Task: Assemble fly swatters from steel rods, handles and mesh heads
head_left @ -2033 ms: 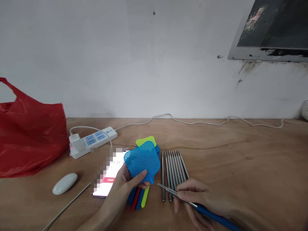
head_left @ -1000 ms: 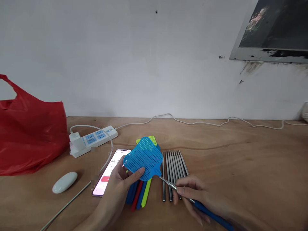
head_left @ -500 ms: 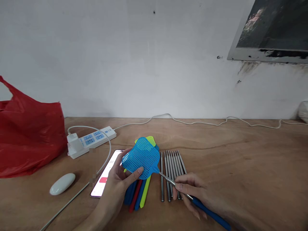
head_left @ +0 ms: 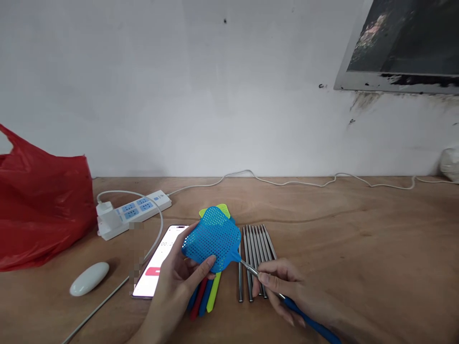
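Observation:
A blue fly swatter [head_left: 215, 236] with a perforated head, a metal rod and a blue handle slants across both hands. My left hand [head_left: 179, 279] pinches the edge of its head, thumb on top. Closed around the metal rod near the handle is my right hand [head_left: 281, 289]. Beneath the swatter head, a yellow-green perforated head [head_left: 224, 209] shows partly. Red, blue and yellow-green handles [head_left: 214, 294] stick out below it, next to my left hand. Several metal rods [head_left: 258, 243] lie side by side on the table, partly behind my right hand.
A lit phone [head_left: 148, 282] lies left of my left hand. Further left are a white oval object [head_left: 89, 278], a white power strip [head_left: 138, 210] with a plug and cable, and a red plastic bag [head_left: 43, 205]. A thin cord [head_left: 287, 183] runs along the wall.
The swatter head has shifted slightly right and down and turned a little. Both hands keep their hold. The whole view has moved slightly.

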A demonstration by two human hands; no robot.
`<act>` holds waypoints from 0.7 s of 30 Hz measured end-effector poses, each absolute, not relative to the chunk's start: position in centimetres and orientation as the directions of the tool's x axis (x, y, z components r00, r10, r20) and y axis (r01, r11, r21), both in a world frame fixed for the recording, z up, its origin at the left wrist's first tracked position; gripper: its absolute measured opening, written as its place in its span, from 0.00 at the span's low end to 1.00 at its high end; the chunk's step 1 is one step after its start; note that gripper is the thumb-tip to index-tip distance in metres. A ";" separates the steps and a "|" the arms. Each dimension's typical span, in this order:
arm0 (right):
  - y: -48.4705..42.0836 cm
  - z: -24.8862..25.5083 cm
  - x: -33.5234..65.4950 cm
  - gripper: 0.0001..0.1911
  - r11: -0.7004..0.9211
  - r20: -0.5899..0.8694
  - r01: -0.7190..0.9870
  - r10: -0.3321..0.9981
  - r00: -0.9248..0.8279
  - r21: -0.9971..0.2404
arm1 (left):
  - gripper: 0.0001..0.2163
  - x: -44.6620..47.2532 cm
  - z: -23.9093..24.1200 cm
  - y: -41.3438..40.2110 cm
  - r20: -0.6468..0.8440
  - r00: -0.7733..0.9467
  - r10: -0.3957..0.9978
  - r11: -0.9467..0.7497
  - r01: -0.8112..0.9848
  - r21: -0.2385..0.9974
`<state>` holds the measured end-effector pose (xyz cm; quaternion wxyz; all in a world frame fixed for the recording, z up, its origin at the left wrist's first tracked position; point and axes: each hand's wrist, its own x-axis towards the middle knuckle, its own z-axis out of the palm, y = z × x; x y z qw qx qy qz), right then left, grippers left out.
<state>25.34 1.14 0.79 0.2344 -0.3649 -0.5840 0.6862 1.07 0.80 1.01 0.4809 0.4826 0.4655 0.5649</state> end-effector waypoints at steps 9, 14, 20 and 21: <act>1.0 0.7 25.2 0.28 -0.193 -0.211 0.098 0.745 -0.633 -0.976 | 0.36 1.4 1.0 0.3 0.148 -0.060 0.987 -0.153 -0.080 0.985; 1.0 1.0 25.2 0.27 -0.201 -0.224 0.110 0.741 -0.633 -0.974 | 0.38 1.5 0.8 0.1 0.135 -0.085 0.987 -0.137 -0.013 0.990; 0.8 1.2 25.3 0.26 -0.217 -0.223 0.087 0.752 -0.620 -0.972 | 0.40 1.2 1.4 0.1 0.118 0.010 0.993 -0.118 -0.001 0.993; 0.8 1.4 25.2 0.26 -0.218 -0.216 0.072 0.767 -0.604 -0.973 | 0.39 1.1 1.6 0.2 0.135 0.023 0.991 -0.135 -0.007 0.991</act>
